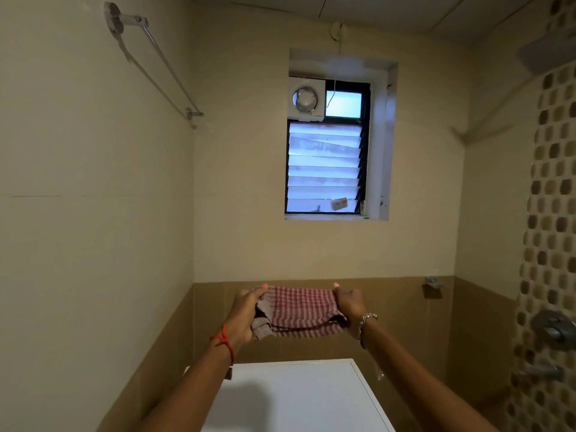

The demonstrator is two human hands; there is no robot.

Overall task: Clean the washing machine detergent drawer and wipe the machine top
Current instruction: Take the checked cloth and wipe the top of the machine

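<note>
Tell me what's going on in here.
A person holds a checked cloth spread between both hands. The left hand grips one end and the right hand grips the other. The cloth is raised above the white machine top and is not touching it. The detergent drawer is out of view.

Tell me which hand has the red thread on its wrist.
The left hand: a red thread circles its wrist, while the right hand wears a silver bracelet. Both grip the checked cloth.
</note>
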